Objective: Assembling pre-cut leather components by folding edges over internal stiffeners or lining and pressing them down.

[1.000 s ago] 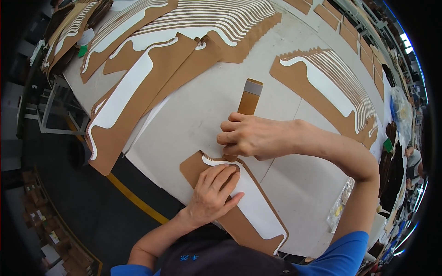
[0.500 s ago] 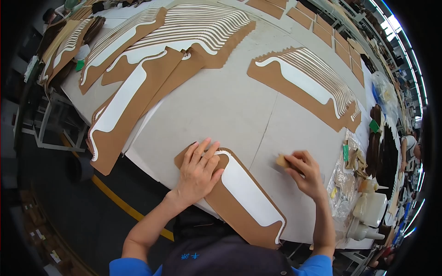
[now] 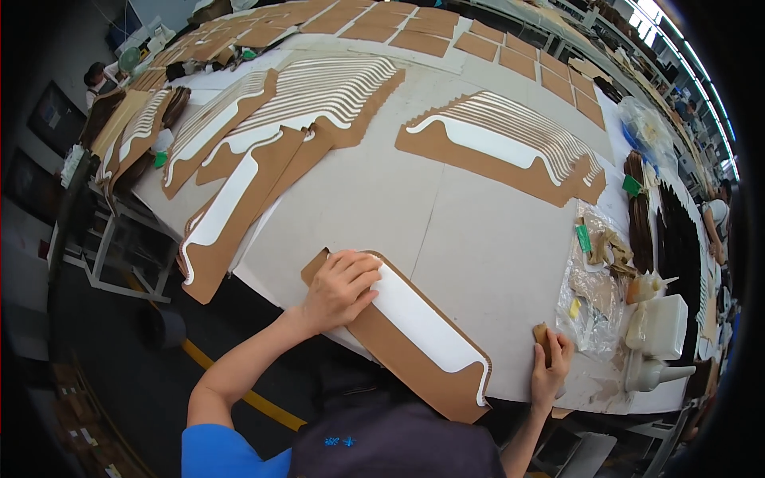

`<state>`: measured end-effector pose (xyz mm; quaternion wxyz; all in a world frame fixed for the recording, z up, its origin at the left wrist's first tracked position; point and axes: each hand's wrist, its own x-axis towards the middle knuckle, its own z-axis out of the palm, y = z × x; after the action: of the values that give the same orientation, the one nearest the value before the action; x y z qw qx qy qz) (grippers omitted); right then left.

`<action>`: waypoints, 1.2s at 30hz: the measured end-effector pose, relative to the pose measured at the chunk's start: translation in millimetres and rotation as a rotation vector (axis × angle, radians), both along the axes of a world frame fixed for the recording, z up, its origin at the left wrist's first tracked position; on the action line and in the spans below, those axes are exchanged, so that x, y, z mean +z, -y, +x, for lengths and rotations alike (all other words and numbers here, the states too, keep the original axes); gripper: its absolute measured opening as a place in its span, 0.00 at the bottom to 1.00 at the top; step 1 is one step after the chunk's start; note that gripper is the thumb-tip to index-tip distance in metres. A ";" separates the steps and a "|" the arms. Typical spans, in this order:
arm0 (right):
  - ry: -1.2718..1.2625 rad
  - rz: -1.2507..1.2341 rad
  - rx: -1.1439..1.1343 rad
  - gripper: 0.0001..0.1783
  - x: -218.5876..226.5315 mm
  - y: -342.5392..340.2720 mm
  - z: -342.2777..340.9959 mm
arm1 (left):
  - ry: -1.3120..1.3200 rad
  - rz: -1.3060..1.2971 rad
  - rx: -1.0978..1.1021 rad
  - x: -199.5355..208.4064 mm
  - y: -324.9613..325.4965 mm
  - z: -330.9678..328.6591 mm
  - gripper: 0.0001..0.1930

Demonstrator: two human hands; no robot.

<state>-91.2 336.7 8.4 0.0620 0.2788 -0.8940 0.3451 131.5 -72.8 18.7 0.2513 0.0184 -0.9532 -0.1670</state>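
Right hand [image 3: 550, 370] has shifted right and nearer the body since the earlier frame, now near the clear plastic bag [image 3: 594, 319], fingers closed around a small tan tool [image 3: 541, 333]. Left hand [image 3: 341, 291], well apart, rests on the far end of the brown-and-white panel [image 3: 422, 327], fingers bent, can't tell if gripping; panel lies slanted, partly overhanging the tabletop's [image 3: 478, 263] near edge.

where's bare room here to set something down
Free: pale grey tabletop between the flat brown-white panel under the left hand and the fanned brown-white panels upper right; also between that near panel and the right hand. Crowded: far left, overlapping brown-white panels; right edge, clear plastic bag, white plastic bottles.
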 end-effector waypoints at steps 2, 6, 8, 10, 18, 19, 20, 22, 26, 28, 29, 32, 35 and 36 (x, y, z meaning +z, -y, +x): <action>-0.056 -0.028 0.011 0.19 -2.1 7.4 -3.2 | 0.132 0.080 -0.079 12.7 14.7 -15.0 0.23; -0.204 0.146 0.014 0.18 -15.5 -3.9 -14.0 | 0.571 0.129 -0.247 35.3 33.7 -54.4 0.25; -0.214 0.140 0.014 0.17 -20.2 -5.6 -13.4 | 0.755 0.156 -0.266 38.4 40.2 -55.4 0.22; -0.227 0.137 0.022 0.18 -22.7 -3.5 -12.7 | 0.755 0.305 -0.396 27.0 47.0 -51.4 0.16; -0.338 0.139 0.071 0.20 6.2 15.4 -29.7 | 0.039 0.930 0.384 69.0 162.6 110.2 0.11; -0.318 0.144 0.114 0.19 14.0 27.4 -37.7 | -0.078 0.990 0.527 63.8 174.4 127.3 0.11; -0.295 0.141 0.164 0.19 22.2 40.7 -46.8 | -0.167 1.019 0.563 60.7 185.0 146.4 0.11; -0.363 0.162 0.283 0.18 30.0 73.3 -70.9 | -0.190 0.968 0.638 50.8 205.6 177.0 0.12; -0.412 0.028 0.600 0.15 23.7 182.0 -114.0 | 0.080 0.331 1.087 31.5 223.7 193.7 0.10; -0.455 0.012 0.690 0.12 12.4 247.6 -128.5 | -0.064 -0.083 0.944 16.1 224.1 156.3 0.09; -0.450 0.077 0.731 0.08 4.1 279.2 -136.0 | -0.068 0.049 0.853 17.7 211.0 117.6 0.07; -0.679 0.265 0.667 0.04 -25.5 367.1 -152.9 | -0.054 0.249 0.510 13.0 162.8 -5.9 0.06; -0.786 0.437 0.586 0.02 -38.5 420.4 -143.1 | -0.031 0.180 0.283 -6.6 130.2 -85.6 0.05; -0.802 0.512 0.548 0.02 -42.1 427.8 -142.1 | -0.005 0.232 0.246 -10.8 121.6 -109.6 0.05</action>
<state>-233.3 -91.1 -33.7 0.2361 0.6172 -0.7505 -0.0132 21.9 -194.4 7.9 0.2685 0.1634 -0.9174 -0.2439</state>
